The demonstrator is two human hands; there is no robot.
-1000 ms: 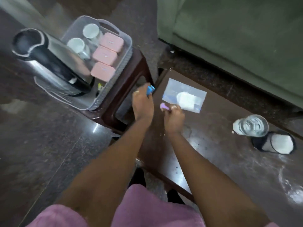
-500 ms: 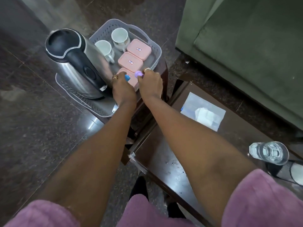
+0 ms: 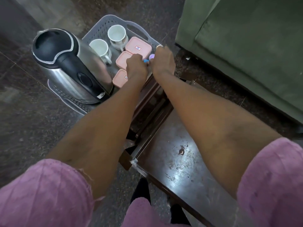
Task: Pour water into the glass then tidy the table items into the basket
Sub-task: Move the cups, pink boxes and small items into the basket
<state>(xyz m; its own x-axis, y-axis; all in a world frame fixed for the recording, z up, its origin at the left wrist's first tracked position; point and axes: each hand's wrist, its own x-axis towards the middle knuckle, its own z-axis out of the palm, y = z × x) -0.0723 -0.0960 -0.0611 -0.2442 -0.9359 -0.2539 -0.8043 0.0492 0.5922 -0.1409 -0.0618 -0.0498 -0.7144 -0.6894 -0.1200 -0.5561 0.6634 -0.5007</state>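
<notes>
A grey perforated basket (image 3: 101, 25) stands on a small dark side table at upper centre. It holds a steel kettle (image 3: 68, 71) with a black lid and handle, two white cups (image 3: 100, 47), and three pink lidded boxes (image 3: 138, 47). My left hand (image 3: 136, 68) is over the pink boxes, closed on a small blue item (image 3: 145, 60). My right hand (image 3: 163, 61) is at the basket's right rim, pinching a small purple item (image 3: 152, 56). The glass is out of view.
A dark glossy table (image 3: 177, 161) with crumbs and smears lies under my right forearm. A green sofa (image 3: 246, 46) fills the upper right. Dark stone floor surrounds the tables.
Both hands carried the blue and purple items from the dark table over to the basket. The view swung left, so the glass and the packet on the table left the frame.
</notes>
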